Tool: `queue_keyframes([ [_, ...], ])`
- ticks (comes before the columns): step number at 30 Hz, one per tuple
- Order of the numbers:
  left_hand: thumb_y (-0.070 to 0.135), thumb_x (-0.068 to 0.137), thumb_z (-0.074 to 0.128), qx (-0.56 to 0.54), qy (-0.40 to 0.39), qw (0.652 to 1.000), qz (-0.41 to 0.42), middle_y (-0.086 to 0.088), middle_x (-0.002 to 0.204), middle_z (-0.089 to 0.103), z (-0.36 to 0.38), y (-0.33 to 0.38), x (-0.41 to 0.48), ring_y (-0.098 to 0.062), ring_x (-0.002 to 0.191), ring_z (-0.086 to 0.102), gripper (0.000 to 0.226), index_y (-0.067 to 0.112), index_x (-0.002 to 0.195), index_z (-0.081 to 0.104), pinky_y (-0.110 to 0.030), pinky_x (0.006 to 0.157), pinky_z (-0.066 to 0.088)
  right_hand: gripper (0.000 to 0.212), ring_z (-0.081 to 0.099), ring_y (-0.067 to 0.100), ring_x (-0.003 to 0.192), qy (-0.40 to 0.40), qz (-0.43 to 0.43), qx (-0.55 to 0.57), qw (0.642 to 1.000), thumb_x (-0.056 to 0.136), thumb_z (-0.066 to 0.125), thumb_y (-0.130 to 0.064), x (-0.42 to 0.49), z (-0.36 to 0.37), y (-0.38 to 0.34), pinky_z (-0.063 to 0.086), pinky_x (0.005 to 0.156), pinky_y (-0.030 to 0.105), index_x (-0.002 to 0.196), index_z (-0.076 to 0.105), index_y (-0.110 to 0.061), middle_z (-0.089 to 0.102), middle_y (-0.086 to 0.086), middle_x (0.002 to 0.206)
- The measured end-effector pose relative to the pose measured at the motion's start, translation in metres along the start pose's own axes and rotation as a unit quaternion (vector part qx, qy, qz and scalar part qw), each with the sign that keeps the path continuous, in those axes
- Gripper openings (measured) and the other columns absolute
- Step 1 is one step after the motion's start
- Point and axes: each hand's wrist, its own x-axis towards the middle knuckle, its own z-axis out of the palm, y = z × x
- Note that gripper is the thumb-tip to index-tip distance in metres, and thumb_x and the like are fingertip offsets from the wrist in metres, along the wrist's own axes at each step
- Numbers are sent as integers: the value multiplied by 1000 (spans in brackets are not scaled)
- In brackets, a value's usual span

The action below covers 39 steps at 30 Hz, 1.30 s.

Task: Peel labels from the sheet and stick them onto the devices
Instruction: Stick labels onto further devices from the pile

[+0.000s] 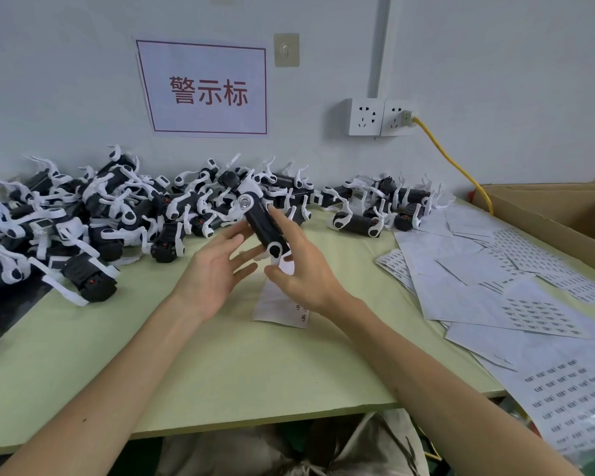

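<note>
Black and white, the device [265, 228] hangs tilted above the green table [220, 365], between our two hands. Our left hand [217, 269] is spread, palm up, its straight fingers touching the device's underside. Our right hand [299, 269] holds the device, fingers laid along its side and thumb curled beneath its white end. One label sheet [272, 304] lies on the table just under our right hand. At back left a pile [83, 218] of like devices crowds the table, and more sheets [495, 286] spread at right beside a box [564, 214].
</note>
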Motion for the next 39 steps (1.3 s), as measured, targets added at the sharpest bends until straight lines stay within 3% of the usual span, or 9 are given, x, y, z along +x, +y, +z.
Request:
queue_keyframes([
  [7, 14, 92, 65, 69, 24, 997, 10, -7, 121, 73, 6, -2, -1, -21, 102, 70, 49, 17, 140, 56, -36, 91, 51, 87, 55, 14, 129, -3, 13, 37, 999, 90, 64, -6, 0, -3, 1, 53, 100, 37, 162, 21, -27, 40, -4, 158],
  [11, 7, 91, 69, 73, 56, 996, -9, -14, 116, 73, 13, -7, -1, -23, 91, 69, 48, 10, 136, 56, -29, 71, 54, 90, 60, 14, 125, 11, 57, 129, 990, 86, 66, -9, 2, -8, -2, 56, 84, 22, 160, 23, -35, 39, -13, 158],
  [14, 3, 90, 67, 49, 73, 996, 17, -11, 111, 70, 10, -1, 0, -27, 101, 61, 29, 14, 117, 65, -31, 77, 51, 89, 57, 13, 129, 35, 120, 202, 971, 85, 67, -16, 8, -15, -1, 53, 89, 20, 160, 23, -34, 39, -10, 158],
  [20, 21, 89, 65, -80, 51, 995, 14, -3, 93, 66, -5, 13, 2, -15, 87, 61, 9, 13, 90, 61, -27, 83, 51, 86, 45, 30, 140, -41, 293, -63, 953, 92, 71, -33, 12, -37, 36, 32, 116, 47, 160, 19, -25, 47, 6, 154],
  [25, 41, 83, 66, -39, 74, 996, -14, 7, 86, 75, -7, 14, 10, -8, 78, 68, 24, 26, 69, 79, -25, 78, 45, 106, 42, 29, 142, -144, 318, -161, 923, 89, 71, -51, 13, -32, 49, 21, 115, 44, 162, -1, -25, 46, 5, 155],
  [30, 42, 82, 69, 20, 78, 995, -57, 6, 72, 67, -6, 7, 24, -11, 69, 58, 26, 26, 63, 72, -28, 70, 38, 101, 54, 27, 129, -135, 286, -158, 936, 86, 78, -37, 18, -27, 45, 36, 109, 43, 161, 10, -28, 52, 2, 149],
  [32, 33, 91, 68, 27, 63, 997, -45, 15, 65, 63, -13, 1, 29, -5, 67, 56, 27, 32, 64, 69, -25, 73, 40, 97, 63, 18, 102, -102, 266, -122, 951, 84, 80, -15, 21, -26, 44, 53, 82, 28, 158, 20, -30, 58, 4, 134],
  [35, -6, 97, 60, -32, 51, 993, -101, 55, 91, 56, -15, -6, 36, 30, 93, 53, 59, 51, 107, 50, 2, 86, 38, 92, 61, 8, 80, -72, 264, -81, 959, 80, 71, 6, 32, -28, 47, 48, 49, 15, 154, 31, -31, 58, 0, 112],
  [39, 27, 100, 54, 6, 18, 999, -31, 12, 51, 54, -5, -14, 44, -4, 56, 53, 48, 32, 53, 60, -21, 66, 40, 90, 70, 21, 98, 10, 318, 125, 940, 75, 82, 6, 44, -36, 60, 54, 63, 21, 147, 41, -29, 58, 2, 123],
])
